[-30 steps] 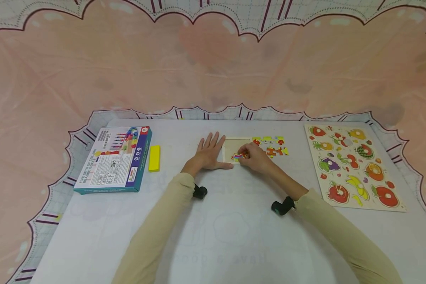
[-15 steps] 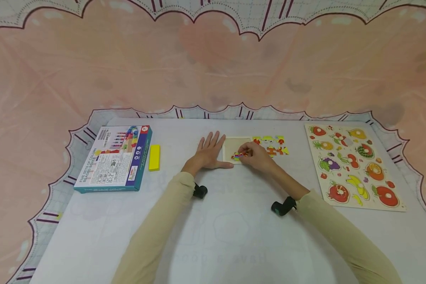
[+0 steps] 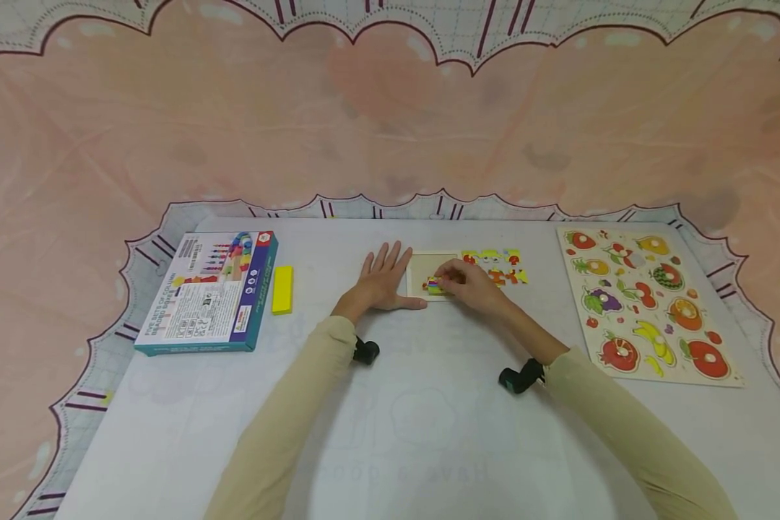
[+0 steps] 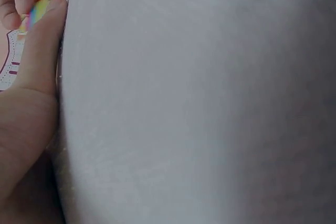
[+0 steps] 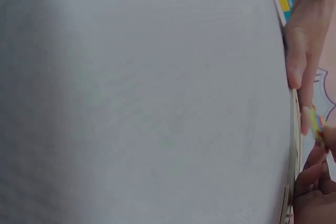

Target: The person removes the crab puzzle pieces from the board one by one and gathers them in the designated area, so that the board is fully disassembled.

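My left hand lies spread on the white table, its thumb along the front left corner of a pale puzzle tray. Over the tray's front part, my right hand pinches a rainbow-striped, yellow-green puzzle piece. The right wrist view shows this puzzle piece raised on edge between thumb and fingers. Part of it also shows behind the left thumb in the left wrist view. Further puzzle pieces, yellow and red, lie just right of the tray; the right hand hides some of that area.
At the left lies a boxed bead set with a yellow block beside it. A fruit picture board rests on the right side of the table. Behind the table hangs a peach-coloured cloth.
The puzzle piece in my right fingers has turned, so that more of its yellow-green part shows. My right hand has shifted slightly to the right. The left hand stays still.
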Available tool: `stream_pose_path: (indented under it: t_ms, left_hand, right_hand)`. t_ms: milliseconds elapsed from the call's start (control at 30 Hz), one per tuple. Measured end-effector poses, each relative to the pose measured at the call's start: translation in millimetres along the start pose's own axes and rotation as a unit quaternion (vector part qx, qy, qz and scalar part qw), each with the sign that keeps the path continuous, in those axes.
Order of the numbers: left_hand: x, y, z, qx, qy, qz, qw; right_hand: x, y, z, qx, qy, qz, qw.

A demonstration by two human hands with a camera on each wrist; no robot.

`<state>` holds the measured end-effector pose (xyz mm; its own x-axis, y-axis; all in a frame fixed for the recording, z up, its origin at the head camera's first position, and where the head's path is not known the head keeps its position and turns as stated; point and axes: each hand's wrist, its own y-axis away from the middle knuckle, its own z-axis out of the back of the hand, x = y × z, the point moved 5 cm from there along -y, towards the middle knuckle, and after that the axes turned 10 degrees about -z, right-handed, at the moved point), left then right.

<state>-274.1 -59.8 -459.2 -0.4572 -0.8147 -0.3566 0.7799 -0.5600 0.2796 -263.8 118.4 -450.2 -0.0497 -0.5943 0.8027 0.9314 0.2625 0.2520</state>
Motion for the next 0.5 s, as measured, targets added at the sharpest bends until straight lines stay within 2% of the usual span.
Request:
stream_pose_path:
  t_ms: [200,500]
  left_hand:
    - [2.8,-1.9,-2.2,-0.001,-0.008,0.0,1.0]
    - [4.3,-1.3,-2.3,0.001,-0.006,-0.001,1.0]
  right_hand:
    - [-6,0,12,-0.013,-0.084,-0.048,0.995]
    - [-22,10,33,-0.013,-0.072,-0.084,0.994]
